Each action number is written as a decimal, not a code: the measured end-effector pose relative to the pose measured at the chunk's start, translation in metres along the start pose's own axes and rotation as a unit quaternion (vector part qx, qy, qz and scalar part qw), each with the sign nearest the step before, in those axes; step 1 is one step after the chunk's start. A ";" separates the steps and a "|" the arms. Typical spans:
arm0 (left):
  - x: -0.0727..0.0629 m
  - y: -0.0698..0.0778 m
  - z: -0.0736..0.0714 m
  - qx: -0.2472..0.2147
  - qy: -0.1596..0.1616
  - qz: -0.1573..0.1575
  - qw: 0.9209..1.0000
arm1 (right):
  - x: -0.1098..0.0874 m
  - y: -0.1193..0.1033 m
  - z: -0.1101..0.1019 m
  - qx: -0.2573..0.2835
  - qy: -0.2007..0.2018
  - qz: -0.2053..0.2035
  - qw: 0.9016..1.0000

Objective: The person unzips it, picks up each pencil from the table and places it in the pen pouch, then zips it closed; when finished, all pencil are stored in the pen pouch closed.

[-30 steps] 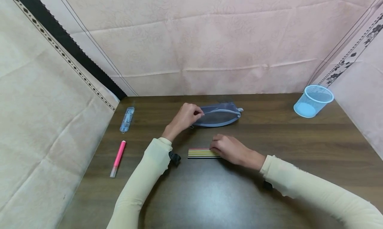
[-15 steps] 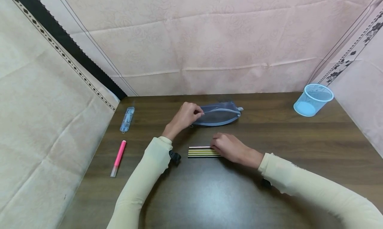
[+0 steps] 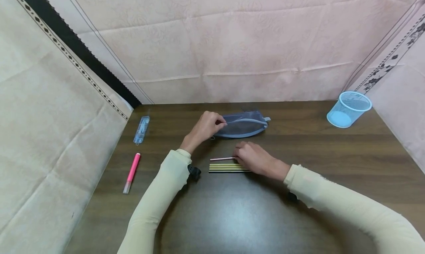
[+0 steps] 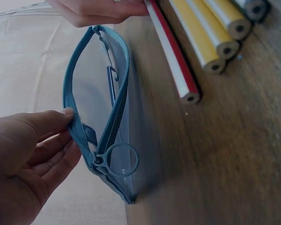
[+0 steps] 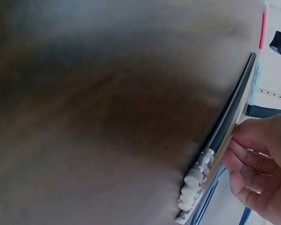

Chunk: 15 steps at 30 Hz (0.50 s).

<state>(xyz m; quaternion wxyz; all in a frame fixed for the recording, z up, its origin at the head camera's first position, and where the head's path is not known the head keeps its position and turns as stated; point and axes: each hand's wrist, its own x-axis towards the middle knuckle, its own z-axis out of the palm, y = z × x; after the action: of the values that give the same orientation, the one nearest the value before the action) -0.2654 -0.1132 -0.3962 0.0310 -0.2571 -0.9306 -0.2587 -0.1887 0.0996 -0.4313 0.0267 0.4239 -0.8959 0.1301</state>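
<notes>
My left hand (image 3: 206, 126) pinches the zipped edge of a blue see-through pencil pouch (image 3: 245, 127). In the left wrist view the pouch's mouth gapes, and a ring zip pull (image 4: 123, 160) hangs at its near end. With its fingertips, my right hand (image 3: 257, 158) holds a red-and-white pencil (image 4: 174, 54), which lies slightly apart from a row of pencils. That row has several yellow-and-white pencils (image 3: 225, 167) and a dark pencil (image 5: 234, 112) with a white ridged eraser end. My right hand hides the right ends of the pencils in the head view.
A pink marker (image 3: 132, 172) and a blue transparent case-like object (image 3: 141, 130) lie on the left of the wooden table (image 3: 186, 224). At the back right stands a light blue mesh cup (image 3: 349, 110). Patterned cloth (image 3: 232, 54) hangs behind the table.
My right hand has moved the red-and-white pencil away from the row, toward the pouch. My left hand keeps its hold on the pouch edge.
</notes>
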 end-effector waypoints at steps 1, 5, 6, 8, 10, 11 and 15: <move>0.000 0.000 0.000 0.001 0.001 0.001 1.000 | 0.001 0.000 0.000 -0.005 0.004 -0.002 1.000; 0.001 0.001 -0.002 0.003 -0.001 -0.001 1.000 | 0.004 0.002 -0.001 -0.023 0.008 -0.007 1.000; 0.001 0.001 -0.001 0.003 -0.001 -0.002 1.000 | 0.005 0.002 -0.002 -0.026 0.005 -0.008 1.000; 0.001 0.001 -0.001 0.004 -0.003 -0.007 1.000 | 0.006 0.003 -0.006 -0.022 -0.007 -0.008 1.000; 0.001 0.001 -0.001 0.002 -0.005 -0.011 1.000 | 0.006 0.005 -0.011 -0.011 -0.024 -0.009 1.000; 0.001 0.001 -0.001 0.001 -0.005 -0.012 1.000 | 0.007 0.006 -0.013 -0.008 -0.029 -0.012 0.999; 0.001 0.000 0.000 -0.002 -0.005 -0.013 1.000 | 0.005 0.010 -0.018 -0.009 -0.039 -0.033 0.999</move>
<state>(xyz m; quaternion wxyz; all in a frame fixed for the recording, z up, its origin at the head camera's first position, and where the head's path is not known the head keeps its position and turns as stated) -0.2663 -0.1131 -0.3958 0.0221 -0.2467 -0.9333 -0.2599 -0.2004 0.1064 -0.4154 -0.0003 0.4578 -0.8829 0.1042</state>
